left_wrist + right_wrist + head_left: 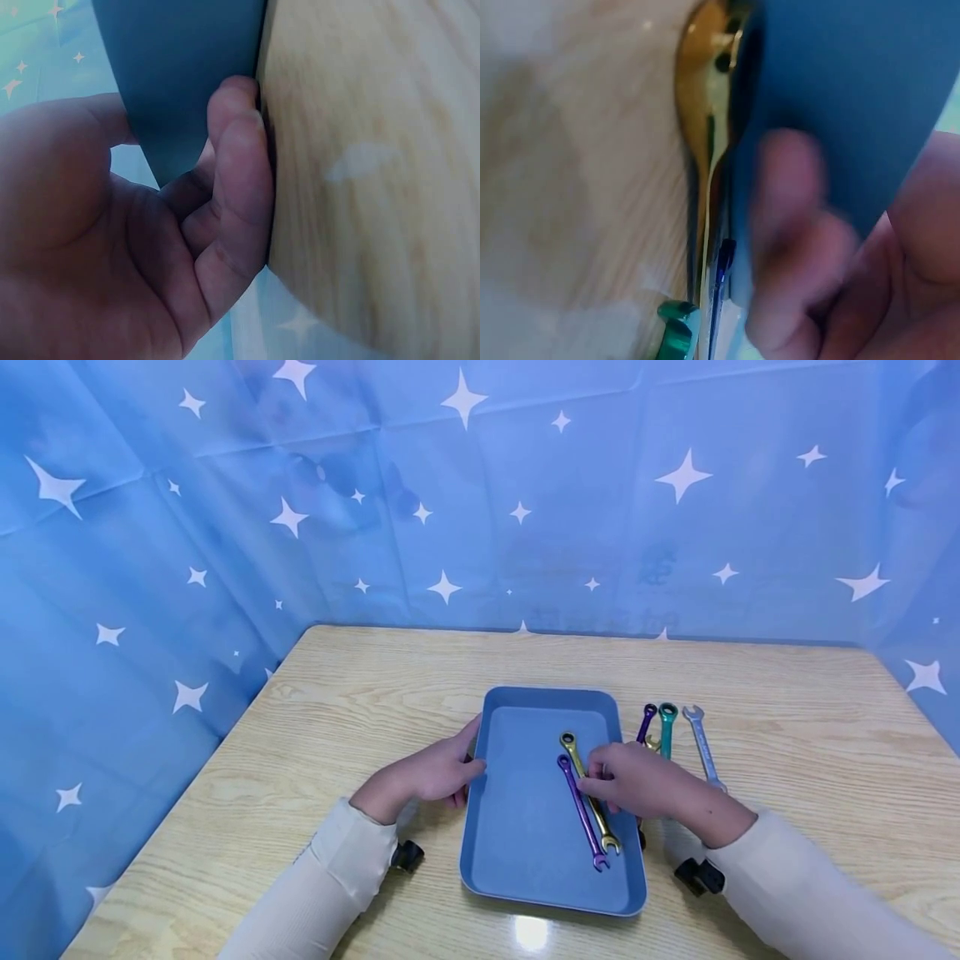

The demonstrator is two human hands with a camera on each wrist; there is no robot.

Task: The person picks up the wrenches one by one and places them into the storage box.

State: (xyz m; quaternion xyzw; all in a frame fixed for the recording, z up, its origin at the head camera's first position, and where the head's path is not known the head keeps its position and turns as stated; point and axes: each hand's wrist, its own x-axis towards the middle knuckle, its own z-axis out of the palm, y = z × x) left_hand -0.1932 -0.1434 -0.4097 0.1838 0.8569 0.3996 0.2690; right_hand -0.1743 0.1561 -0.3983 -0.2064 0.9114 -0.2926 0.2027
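A blue-grey tray lies on the table, with a purple combination wrench and a gold combination wrench side by side in its right half. My left hand grips the tray's left wall, thumb over the rim and fingers curled outside against it, as the left wrist view shows. Reaching over the right wall, my right hand pinches the shaft of the gold wrench between thumb and index finger; the contact itself is partly hidden. Its other fingers, blurred in the right wrist view, hang outside the wall.
Right of the tray lie more wrenches: a purple one, a teal one, a silver one and another gold one, close to the tray wall. My right forearm partly covers them. A blue star-print curtain hangs behind the table.
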